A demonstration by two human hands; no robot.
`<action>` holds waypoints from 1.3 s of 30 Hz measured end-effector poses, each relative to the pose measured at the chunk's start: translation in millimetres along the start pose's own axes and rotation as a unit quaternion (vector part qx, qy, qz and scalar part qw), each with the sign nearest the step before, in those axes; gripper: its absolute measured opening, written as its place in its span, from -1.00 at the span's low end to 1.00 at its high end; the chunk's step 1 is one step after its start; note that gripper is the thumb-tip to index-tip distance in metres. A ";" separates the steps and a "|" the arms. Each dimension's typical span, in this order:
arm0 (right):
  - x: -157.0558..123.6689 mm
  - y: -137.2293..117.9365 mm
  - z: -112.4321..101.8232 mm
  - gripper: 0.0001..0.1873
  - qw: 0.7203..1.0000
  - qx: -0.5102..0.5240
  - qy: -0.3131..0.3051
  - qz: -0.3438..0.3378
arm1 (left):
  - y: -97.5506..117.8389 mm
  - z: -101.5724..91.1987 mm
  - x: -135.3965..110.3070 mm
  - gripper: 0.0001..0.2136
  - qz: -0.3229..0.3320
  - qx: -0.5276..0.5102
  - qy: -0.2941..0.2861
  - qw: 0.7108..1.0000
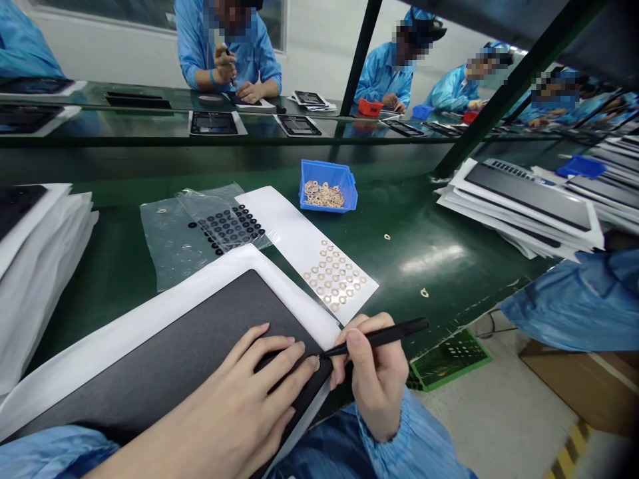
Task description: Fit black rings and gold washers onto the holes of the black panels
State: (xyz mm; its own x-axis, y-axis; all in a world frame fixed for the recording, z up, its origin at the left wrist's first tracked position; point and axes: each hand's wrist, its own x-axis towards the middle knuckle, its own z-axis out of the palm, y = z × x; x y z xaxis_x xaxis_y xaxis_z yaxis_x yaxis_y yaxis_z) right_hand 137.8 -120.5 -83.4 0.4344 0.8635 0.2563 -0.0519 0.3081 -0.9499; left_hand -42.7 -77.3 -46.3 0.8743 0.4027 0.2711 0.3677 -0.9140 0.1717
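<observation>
My left hand lies flat, fingers spread, on a dark grey panel that rests on a white foam sheet at the table's near edge. My right hand is closed round a thin black pen-like tool. The tool's tip touches the panel's right corner, just beside my left index fingertip. Behind the panel lies a white card carrying several small gold rings. To its left a clear plastic sheet holds several black rings.
A blue bin of gold rings sits mid-table; two loose rings lie on the green mat. Stacked panels in white foam stand at left and right. Other people in blue coats work across the conveyor. A blue sleeve intrudes at right.
</observation>
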 end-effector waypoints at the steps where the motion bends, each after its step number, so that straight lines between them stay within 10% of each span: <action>1: -0.5 0.4 -0.5 -0.82 1.000 0.010 0.006 0.002 | 0.1 -1.0 0.7 -0.66 0.003 0.010 -0.007 1.000; 26: -2.6 -4.2 -8.9 -0.86 0.995 0.056 -0.048 -0.066 | -4.0 0.6 0.1 -0.69 -0.079 -0.008 -0.003 0.997; 33: 132.4 -46.3 -12.4 -0.82 0.957 -0.157 -0.087 -0.230 | -4.3 -11.1 2.8 -0.66 -0.075 -0.018 -0.043 0.996; 39: 273.8 -14.4 26.1 -0.85 0.926 -0.281 -0.101 -0.230 | -6.5 -8.7 4.5 -0.73 -0.080 -0.020 -0.034 0.996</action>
State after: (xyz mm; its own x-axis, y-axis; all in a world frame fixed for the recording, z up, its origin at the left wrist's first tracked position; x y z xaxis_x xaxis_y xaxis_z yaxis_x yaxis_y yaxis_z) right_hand 234.0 121.9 5.2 0.1153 0.7670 0.6312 0.5975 0.4541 -0.6609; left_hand -44.0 -69.1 -38.0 0.8258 0.5371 0.1717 0.4921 -0.8351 0.2457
